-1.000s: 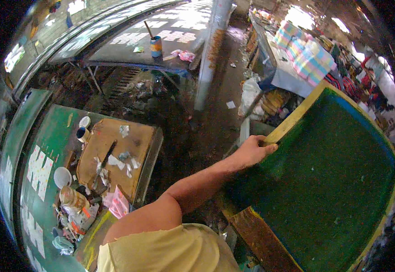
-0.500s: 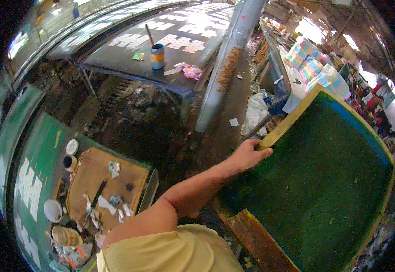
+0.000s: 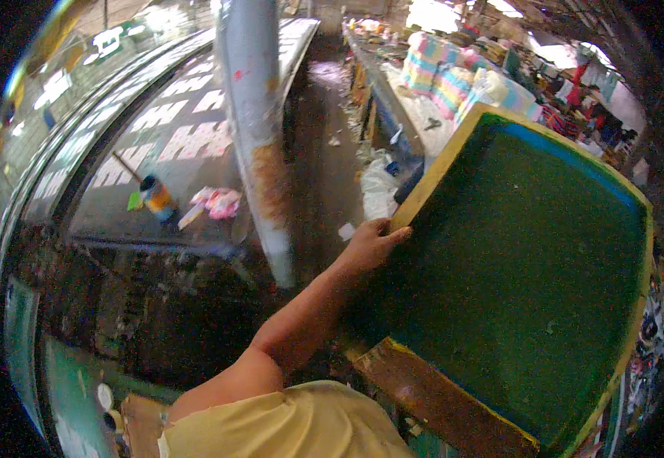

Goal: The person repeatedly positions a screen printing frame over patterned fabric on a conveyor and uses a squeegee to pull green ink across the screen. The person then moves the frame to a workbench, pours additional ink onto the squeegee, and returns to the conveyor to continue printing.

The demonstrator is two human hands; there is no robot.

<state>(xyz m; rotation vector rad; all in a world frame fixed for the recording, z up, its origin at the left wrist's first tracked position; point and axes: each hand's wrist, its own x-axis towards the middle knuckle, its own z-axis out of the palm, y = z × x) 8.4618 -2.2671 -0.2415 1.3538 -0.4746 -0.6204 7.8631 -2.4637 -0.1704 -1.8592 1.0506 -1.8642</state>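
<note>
A large screen-printing frame (image 3: pixel 511 282) fills the right half of the view, with dark green mesh, a yellowish rim and a blue band along its far edge. My left hand (image 3: pixel 377 244) is closed around its left rim, thumb over the mesh side and the other fingers partly hidden behind. A brown board (image 3: pixel 438 393) runs along the frame's near edge. My left arm reaches out from the yellow shirt at the bottom. Nowhere in the view does my right hand show.
A grey, rust-patched post (image 3: pixel 259 153) stands left of the aisle. Behind it, a long dark table (image 3: pixel 110 217) bears pale printed pieces, a paint can (image 3: pixel 159 200) with a stick, and a pink crumpled cloth (image 3: pixel 219 201). Striped pastel bundles (image 3: pixel 442 76) lie on the right-hand table.
My view has swung, so the post, tables and paint can sit further left and the tray of scraps is mostly out of view. The left hand keeps its grip on the frame.
</note>
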